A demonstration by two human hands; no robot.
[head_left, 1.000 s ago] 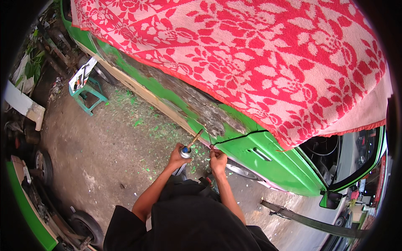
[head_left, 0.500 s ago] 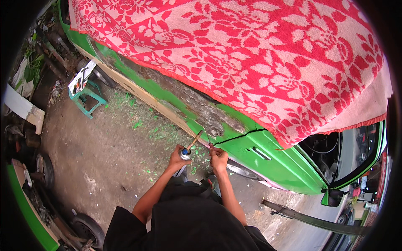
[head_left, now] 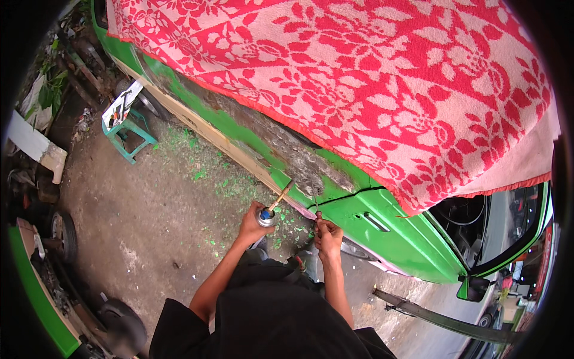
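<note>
My left hand (head_left: 250,226) is closed around a blow torch (head_left: 265,219), a small canister with a blue collar. Its brass nozzle (head_left: 281,197) points up and right, toward the side of a green car (head_left: 412,251). In my right hand (head_left: 329,237), the fingers are wrapped round the handle of a thin-shafted tool (head_left: 318,213); its exact kind is too small to tell. The tool's tip lies over the panel by the door seam, and I cannot tell whether it touches. Close by is a rough, bare grey-brown patch (head_left: 299,161) in the green paint.
A red and pink floral blanket (head_left: 335,84) covers the car's upper part. On the left, a teal stool (head_left: 130,137) carries tools. Green paint flakes (head_left: 200,173) litter the ground. A loose wheel (head_left: 63,234) lies far left, and a long dark beam (head_left: 442,317) lower right.
My right hand has shifted right with the thin tool, farther from the torch. The left hand keeps its hold on the torch, almost in the same place.
</note>
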